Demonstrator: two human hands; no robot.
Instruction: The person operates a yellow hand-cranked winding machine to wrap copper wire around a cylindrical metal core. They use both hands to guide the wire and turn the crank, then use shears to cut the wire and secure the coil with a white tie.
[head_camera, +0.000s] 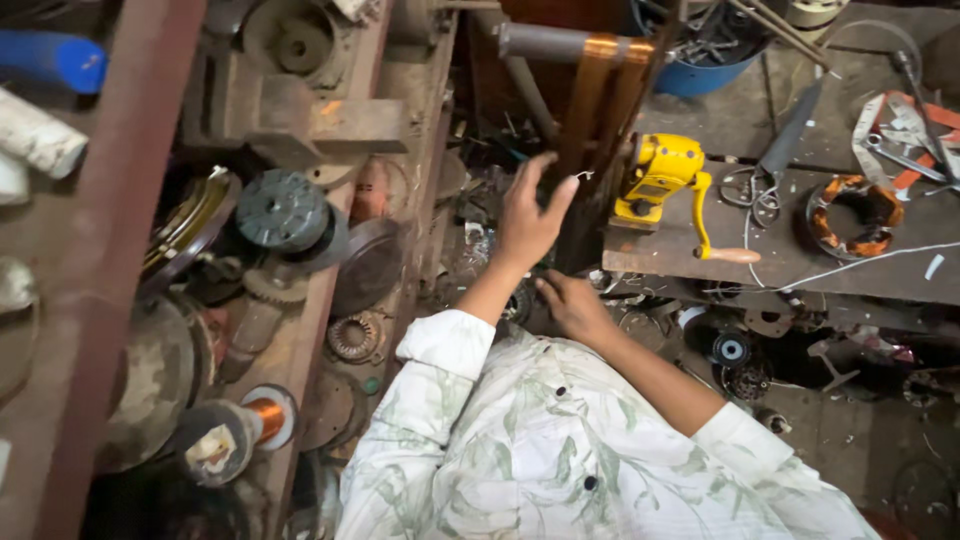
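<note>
My left hand (528, 218) is raised with its fingers spread, just left of an amber ribbon (590, 100) that hangs from a grey roller (545, 42). A tiny pale bit shows at one fingertip, and I cannot tell whether it is held. My right hand (575, 305) is lower, palm down, over the dark clutter below the bench edge; what its fingers touch is hidden. A yellow hand-crank winder (660, 178) with a wooden handle (730, 255) stands on the bench (790, 265) just right of both hands. My white leaf-print sleeves fill the bottom.
Scissors (755, 188) and an orange-taped coil (850, 215) lie on the bench, with a blue tub (700, 72) of scrap behind. A rusty shelf (300, 330) at left carries gears, motor parts and a copper-wound spool (265, 415). A blue cylinder (55, 58) sits top left.
</note>
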